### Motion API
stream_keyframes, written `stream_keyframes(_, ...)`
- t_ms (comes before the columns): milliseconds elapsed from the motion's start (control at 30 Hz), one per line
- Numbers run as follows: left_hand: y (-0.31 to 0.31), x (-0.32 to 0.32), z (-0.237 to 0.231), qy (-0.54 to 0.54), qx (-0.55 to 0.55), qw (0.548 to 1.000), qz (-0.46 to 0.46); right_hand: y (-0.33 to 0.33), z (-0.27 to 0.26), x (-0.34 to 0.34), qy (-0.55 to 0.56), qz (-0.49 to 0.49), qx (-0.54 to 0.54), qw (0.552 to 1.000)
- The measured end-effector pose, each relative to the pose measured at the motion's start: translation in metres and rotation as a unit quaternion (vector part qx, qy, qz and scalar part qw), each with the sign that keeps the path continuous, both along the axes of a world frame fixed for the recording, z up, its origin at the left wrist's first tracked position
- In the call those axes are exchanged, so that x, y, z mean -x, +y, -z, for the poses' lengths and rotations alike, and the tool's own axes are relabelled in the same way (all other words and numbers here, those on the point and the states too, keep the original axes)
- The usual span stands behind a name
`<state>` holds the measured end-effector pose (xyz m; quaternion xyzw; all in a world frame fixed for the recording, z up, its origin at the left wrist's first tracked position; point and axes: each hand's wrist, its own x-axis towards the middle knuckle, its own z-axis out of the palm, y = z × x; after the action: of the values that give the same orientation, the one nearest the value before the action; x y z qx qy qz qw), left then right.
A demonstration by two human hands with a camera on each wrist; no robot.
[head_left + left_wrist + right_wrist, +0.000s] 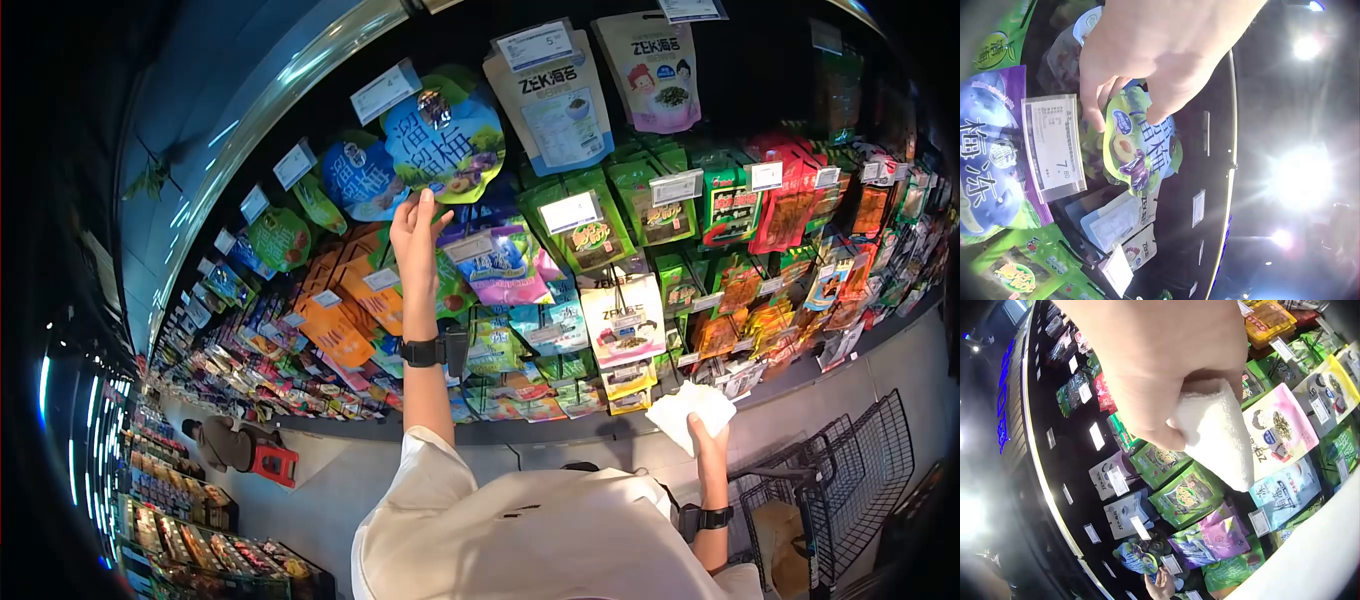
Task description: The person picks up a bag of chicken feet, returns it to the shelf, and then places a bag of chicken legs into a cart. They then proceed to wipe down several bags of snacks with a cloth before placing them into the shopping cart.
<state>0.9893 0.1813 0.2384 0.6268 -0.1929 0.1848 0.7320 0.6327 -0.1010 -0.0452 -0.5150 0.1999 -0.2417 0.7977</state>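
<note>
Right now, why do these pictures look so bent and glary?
Head view: wide-lens-looking distortion bows the shelf's pale rim, with dark corners, and the white cloth looks almost washed out; left wrist view: a lamp flares into a white blob, yet large print on the blue-green bag stays legible; right wrist view: glare whitens the left edge.

The head camera looks forward and steeply down over a white shirt (530, 530), its wide, bent view taking in the snack rack (490, 432) and both hands. The left wrist camera sits close behind the left hand (1160, 53), picture turned sideways, facing the blue plum bag (1141, 144) and bright lights (1302, 181). The right wrist camera, close behind the right hand (1160, 365), faces the same rack obliquely. All three views share the plum bag and left hand.
</note>
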Motion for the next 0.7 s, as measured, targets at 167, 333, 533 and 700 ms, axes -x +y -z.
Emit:
stream_keyframes(167,-0.004,-0.012,0.0,-0.022,0.036,0.999,0.01,-0.007,-0.002,-0.011,0.011,-0.027,0.016,0.999)
stream_keyframes(333,-0.017,0.017,-0.016,-0.098,0.161,0.973,0.13,-0.013,-0.001,-0.021,0.006,-0.041,0.026,0.999)
stream_keyframes(533,-0.008,0.057,-0.014,-0.14,0.159,0.965,0.157,-0.017,0.005,-0.022,0.018,-0.044,0.022,0.999)
stream_keyframes(700,-0.03,0.09,0.012,-0.098,0.094,0.982,0.134,-0.018,0.023,-0.021,0.045,0.122,0.067,0.989)
